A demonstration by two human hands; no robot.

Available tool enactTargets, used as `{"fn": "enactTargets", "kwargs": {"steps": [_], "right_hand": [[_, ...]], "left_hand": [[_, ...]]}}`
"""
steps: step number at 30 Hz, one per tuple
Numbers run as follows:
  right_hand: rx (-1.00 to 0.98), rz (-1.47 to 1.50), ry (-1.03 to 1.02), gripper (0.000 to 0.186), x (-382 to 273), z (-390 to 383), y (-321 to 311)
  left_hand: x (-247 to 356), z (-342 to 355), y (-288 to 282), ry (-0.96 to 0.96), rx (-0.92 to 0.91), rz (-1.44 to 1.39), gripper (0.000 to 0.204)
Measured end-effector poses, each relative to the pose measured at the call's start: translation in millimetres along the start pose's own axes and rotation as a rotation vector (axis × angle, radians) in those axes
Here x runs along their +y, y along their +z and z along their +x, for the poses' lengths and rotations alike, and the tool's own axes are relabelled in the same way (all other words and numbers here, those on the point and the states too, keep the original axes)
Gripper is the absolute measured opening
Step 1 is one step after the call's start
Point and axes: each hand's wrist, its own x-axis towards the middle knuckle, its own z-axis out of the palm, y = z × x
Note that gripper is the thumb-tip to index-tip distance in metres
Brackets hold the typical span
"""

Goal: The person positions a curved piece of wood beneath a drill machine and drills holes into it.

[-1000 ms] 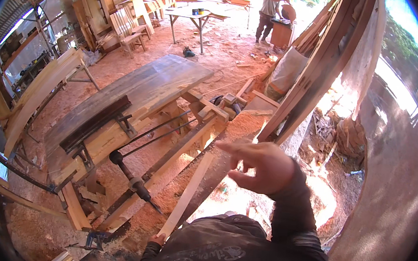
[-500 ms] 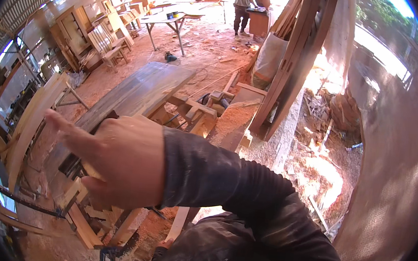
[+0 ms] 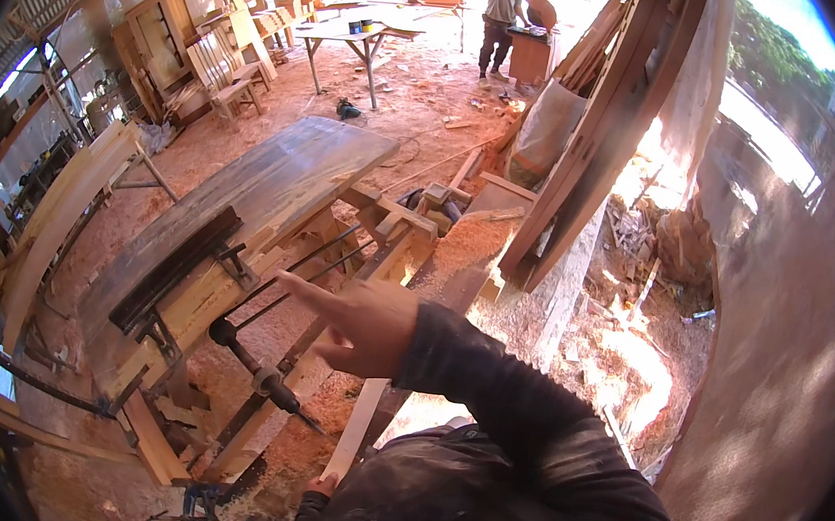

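Left hand (image 3: 322,485) grasps the pale strip (image 3: 357,428); right hand (image 3: 368,328) — released — points leftward.

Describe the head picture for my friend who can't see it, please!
A person's right hand, index finger pointing left, hangs mid-picture, while the left hand touches a pale wooden strip. Beyond lies a big wooden slab, and a co-worker stands on the dusty floor behind.
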Motion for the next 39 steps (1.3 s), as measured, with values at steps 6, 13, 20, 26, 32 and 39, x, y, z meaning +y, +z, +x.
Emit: {"fn": "enactTargets", "kwargs": {"steps": [6,13,20,26,32,39], "right_hand": [[-0.402,0.181,0.156,0.079,28,-52,106],[-0.697,0.155,-0.036,0.065,-3,-64,137],[-0.596,0.206,0.169,0.063,36,-101,147],[-0.684,0.246,0.269,0.061,29,-98,140],[-0.674,0.184,0.204,0.061,29,-100,163],[-0.720,0.082,0.225,0.061,5,-101,175]], "left_hand": [[10,-4,-3,0.066,-0.024,-0.009,0.068],[-11,5,-3,0.250,-0.090,-0.044,0.062],[65,-48,-13,0.029,-0.041,0.021,0.056],[78,-61,-14,0.028,-0.071,-0.062,0.054],[81,-60,-17,0.056,-0.167,0.050,0.055],[73,-74,-6,0.113,-0.137,0.134,0.066]]}}
